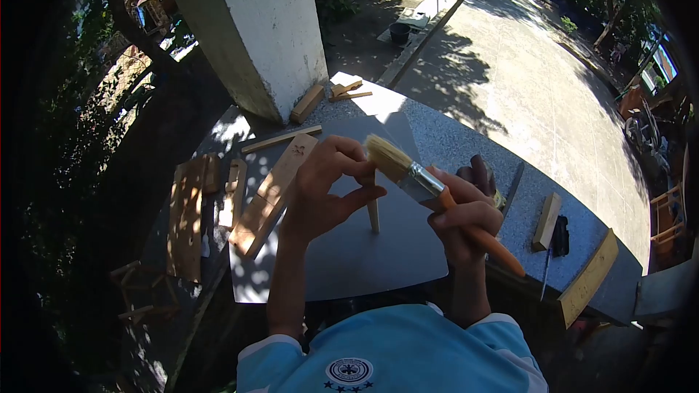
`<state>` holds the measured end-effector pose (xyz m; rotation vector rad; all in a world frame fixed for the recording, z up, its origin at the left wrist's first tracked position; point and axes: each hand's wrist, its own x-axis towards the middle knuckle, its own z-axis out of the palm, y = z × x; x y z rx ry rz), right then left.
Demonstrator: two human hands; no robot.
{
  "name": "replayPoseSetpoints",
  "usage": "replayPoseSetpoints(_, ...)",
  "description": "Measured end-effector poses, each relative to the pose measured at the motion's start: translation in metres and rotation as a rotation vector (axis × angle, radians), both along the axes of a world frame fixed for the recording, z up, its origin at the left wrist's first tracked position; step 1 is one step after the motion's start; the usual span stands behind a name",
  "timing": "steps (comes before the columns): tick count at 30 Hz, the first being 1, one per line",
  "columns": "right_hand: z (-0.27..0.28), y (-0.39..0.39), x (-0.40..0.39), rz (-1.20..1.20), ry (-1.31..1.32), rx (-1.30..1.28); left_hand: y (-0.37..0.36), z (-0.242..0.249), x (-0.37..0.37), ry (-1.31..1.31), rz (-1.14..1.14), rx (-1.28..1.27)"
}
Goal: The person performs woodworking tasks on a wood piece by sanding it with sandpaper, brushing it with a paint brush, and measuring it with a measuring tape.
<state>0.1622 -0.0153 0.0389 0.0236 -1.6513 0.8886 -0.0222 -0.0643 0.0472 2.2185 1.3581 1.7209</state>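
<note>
My right hand (466, 218) is closed around the orange handle of a paintbrush (498, 249). Its pale bristles point up and to the left, close by the fingertips of my left hand (324, 185). Between the thumb and fingers of that left hand is a thin wooden stick (374, 217), pinched and pointing downward. The stick's top end is partly hidden by the fingers and bristles. Both hands are above a smooth grey board (364, 262) lying on the speckled stone table (455, 144).
Left of the board lie a thick wooden block (277, 193), a wide plank (186, 211) and a wooden strip (281, 139). A concrete pillar (269, 29) rises behind. To the right are a wood block (546, 222), a black tool (560, 236) and a curved wooden piece (588, 280).
</note>
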Motion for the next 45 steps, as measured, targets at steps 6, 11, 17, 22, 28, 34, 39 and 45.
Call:
replayPoseSetpoints(6, -0.054, -0.014, 0.026, 0.09, -0.426, -0.327, -0.012, -0.018, -0.015, -0.197, -0.144, -0.086)
replayPoseSetpoints(11, -0.028, -0.024, 0.02, -0.012, -0.102, -0.271, -0.014, -0.012, -0.006, -0.122, -0.218, -0.079)
replayPoseSetpoints(17, -0.035, -0.022, 0.022, 0.111, -0.244, -0.408, -0.008, -0.023, -0.011, -0.175, -0.273, 0.027)
replayPoseSetpoints(22, -0.042, -0.022, 0.021, 0.055, -0.234, -0.379, -0.01, -0.022, -0.014, -0.139, -0.205, 0.074)
replayPoseSetpoints(28, -0.026, -0.021, 0.015, 0.094, -0.145, -0.158, -0.012, -0.022, -0.006, -0.141, -0.153, 0.087)
replayPoseSetpoints(34, -0.078, -0.015, 0.022, -0.029, -0.626, -0.35, -0.01, -0.026, -0.009, -0.229, -0.015, 0.112)
replayPoseSetpoints(39, -0.017, -0.013, 0.009, -0.087, -0.063, -0.229, 0.0, -0.016, 0.005, -0.061, 0.034, 0.119)
replayPoseSetpoints(45, -0.053, -0.002, -0.004, -0.077, -0.445, -0.383, 0.004, -0.03, 0.008, -0.322, -0.034, -0.028)
